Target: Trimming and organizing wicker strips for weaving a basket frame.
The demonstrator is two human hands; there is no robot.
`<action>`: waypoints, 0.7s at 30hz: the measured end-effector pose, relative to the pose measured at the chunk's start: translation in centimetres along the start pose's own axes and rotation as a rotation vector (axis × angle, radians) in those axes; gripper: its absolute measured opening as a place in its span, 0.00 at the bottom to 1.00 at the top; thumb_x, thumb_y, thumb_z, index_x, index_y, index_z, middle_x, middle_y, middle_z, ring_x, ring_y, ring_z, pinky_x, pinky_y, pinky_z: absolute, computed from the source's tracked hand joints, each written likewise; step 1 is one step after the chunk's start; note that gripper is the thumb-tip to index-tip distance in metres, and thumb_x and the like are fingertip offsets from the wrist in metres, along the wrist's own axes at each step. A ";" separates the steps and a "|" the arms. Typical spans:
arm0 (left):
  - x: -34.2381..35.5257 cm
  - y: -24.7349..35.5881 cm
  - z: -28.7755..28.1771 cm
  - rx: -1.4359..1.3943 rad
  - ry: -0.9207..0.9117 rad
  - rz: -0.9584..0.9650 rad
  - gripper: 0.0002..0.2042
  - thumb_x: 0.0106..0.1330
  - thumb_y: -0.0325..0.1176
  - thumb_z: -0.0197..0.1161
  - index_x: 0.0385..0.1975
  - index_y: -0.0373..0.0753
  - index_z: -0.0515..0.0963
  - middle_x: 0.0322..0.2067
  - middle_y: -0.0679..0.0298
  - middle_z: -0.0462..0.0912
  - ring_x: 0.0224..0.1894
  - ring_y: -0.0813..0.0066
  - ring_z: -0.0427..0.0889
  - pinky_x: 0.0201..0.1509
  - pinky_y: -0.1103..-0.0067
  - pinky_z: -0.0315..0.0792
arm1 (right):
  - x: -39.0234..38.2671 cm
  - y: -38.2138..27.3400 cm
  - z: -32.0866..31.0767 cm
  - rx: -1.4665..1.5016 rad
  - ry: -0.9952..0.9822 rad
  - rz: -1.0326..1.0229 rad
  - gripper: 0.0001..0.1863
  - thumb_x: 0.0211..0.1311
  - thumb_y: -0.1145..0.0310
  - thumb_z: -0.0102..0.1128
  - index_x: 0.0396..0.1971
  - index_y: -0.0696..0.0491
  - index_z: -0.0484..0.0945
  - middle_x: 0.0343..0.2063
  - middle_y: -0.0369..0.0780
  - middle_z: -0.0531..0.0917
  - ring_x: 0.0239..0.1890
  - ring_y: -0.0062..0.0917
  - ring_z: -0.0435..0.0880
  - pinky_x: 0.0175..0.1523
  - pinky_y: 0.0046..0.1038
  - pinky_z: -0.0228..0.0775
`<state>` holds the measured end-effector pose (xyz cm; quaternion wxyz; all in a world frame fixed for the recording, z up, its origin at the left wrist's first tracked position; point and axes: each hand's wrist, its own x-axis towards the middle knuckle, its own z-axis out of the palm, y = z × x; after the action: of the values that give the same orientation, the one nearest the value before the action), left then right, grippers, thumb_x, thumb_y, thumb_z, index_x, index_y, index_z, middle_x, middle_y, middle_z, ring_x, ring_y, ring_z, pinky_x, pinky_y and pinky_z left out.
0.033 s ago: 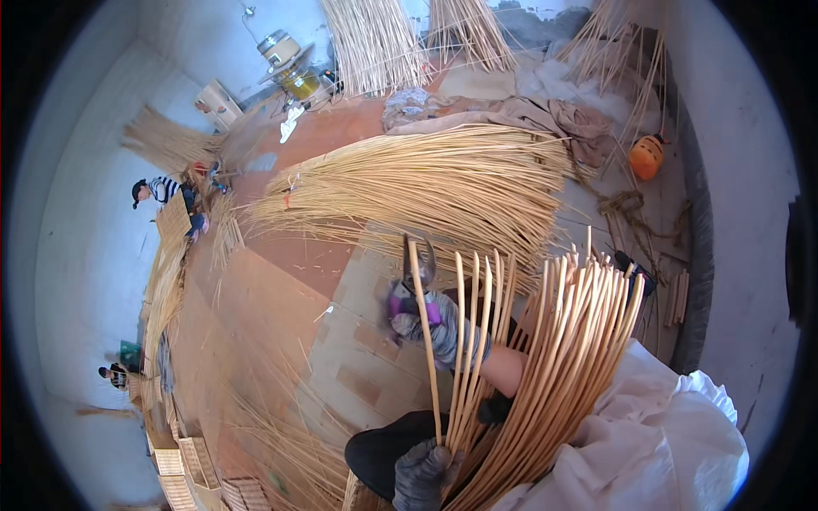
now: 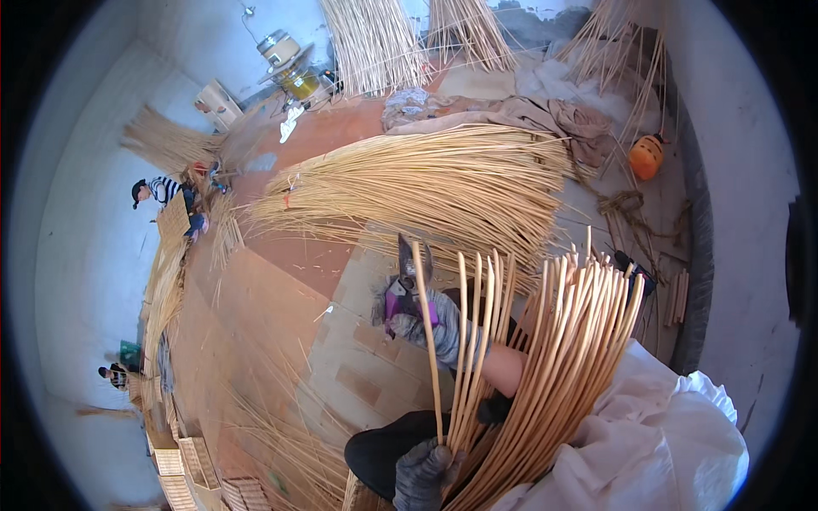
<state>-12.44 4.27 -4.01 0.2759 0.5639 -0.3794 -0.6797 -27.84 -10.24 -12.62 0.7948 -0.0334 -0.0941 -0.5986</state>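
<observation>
My right hand (image 2: 439, 328), in a grey glove, is closed on pruning shears (image 2: 400, 311) with purple on the handles. The shears' blades are apart, next to the top of a single peeled rod (image 2: 429, 358); whether they touch it I cannot tell. At the lower edge my left hand (image 2: 419, 475), also gloved, grips the lower part of that rod together with a few others. A thick bundle of upright pale rods (image 2: 579, 341) leans to the right of my right forearm, over the white cloth (image 2: 648, 434) on my lap.
A large bundle of long thin rods (image 2: 426, 183) lies on the floor ahead. More rods (image 2: 375, 47) lean on the far wall. An orange round object (image 2: 646, 157) and a rope (image 2: 626, 204) lie at right. A person in stripes (image 2: 162, 189) is at far left; woven boxes (image 2: 198, 462) stand lower left.
My right hand and the shears have shifted slightly to the left. The single rod's top has moved a little to the right; my left hand has stayed in place.
</observation>
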 end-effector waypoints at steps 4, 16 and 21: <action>0.1 -0.1 -0.2 0.009 -0.045 -0.057 0.16 0.50 0.43 0.60 0.29 0.36 0.72 0.15 0.72 0.69 0.12 0.88 0.62 0.13 0.91 0.54 | -0.2 0.0 1.3 -0.165 -0.162 -0.132 0.10 0.53 0.64 0.50 0.33 0.53 0.67 0.20 0.33 0.71 0.19 0.18 0.69 0.21 0.19 0.62; 8.0 -3.5 -5.6 0.479 0.629 0.592 0.11 0.57 0.34 0.51 0.29 0.31 0.71 0.20 0.62 0.73 0.20 0.78 0.71 0.22 0.86 0.66 | -1.2 0.7 4.7 -0.410 0.595 -0.530 0.11 0.52 0.66 0.52 0.31 0.55 0.66 0.18 0.37 0.73 0.15 0.23 0.73 0.13 0.24 0.67; 9.7 -4.2 -4.6 0.985 0.700 0.717 0.10 0.58 0.32 0.46 0.29 0.32 0.71 0.23 0.58 0.72 0.27 0.64 0.72 0.30 0.76 0.68 | -2.8 1.9 5.8 -0.547 -0.158 -0.399 0.12 0.53 0.66 0.52 0.34 0.55 0.65 0.22 0.39 0.74 0.18 0.23 0.74 0.18 0.24 0.69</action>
<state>-9.82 -2.10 -13.28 0.3013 0.6491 -0.6945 -0.0748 -27.35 -6.13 -7.35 0.6139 -0.2722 0.0038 -0.7409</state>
